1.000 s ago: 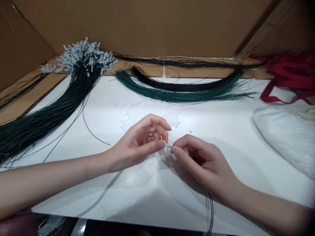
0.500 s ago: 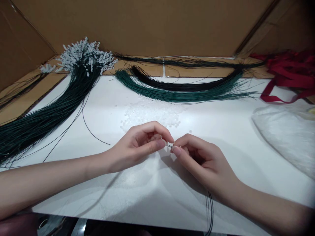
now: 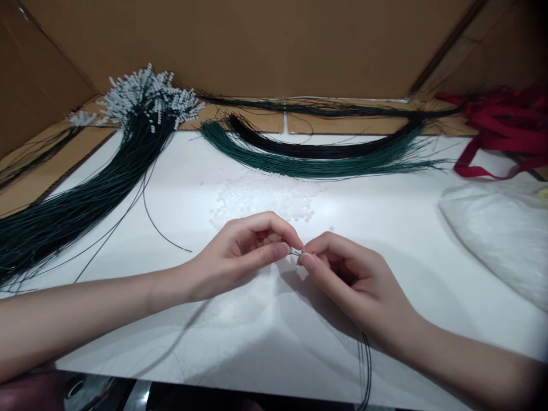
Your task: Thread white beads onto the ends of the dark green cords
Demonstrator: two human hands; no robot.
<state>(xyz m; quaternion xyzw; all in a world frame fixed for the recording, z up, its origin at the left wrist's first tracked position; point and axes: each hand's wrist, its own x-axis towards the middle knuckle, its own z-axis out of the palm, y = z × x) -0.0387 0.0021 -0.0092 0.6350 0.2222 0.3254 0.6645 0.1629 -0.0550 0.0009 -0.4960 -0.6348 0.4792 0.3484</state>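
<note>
My left hand (image 3: 252,251) is closed in a pinch, thumb against fingertips, on what looks like a small white bead, mostly hidden by the fingers. Facing it, my right hand (image 3: 353,277) pinches thin dark wires, whose short ends reach across to the left fingertips. The long tails of these wires (image 3: 367,371) hang below my right wrist, over the table's front edge. Just beyond the hands, small white beads (image 3: 265,200) lie scattered on the white table (image 3: 411,228).
At left lies a thick bundle of dark green wires (image 3: 98,188) with white beaded tips (image 3: 149,100). Green wires (image 3: 317,166) and black wires (image 3: 317,149) curve along the back. Red ribbon (image 3: 492,137) and a clear plastic bag (image 3: 500,234) sit at right. Cardboard walls (image 3: 274,45) enclose the back.
Both hands stay nearly in place. The right fingertips have shifted very slightly to the right, and a little more white shows between the two pinches.
</note>
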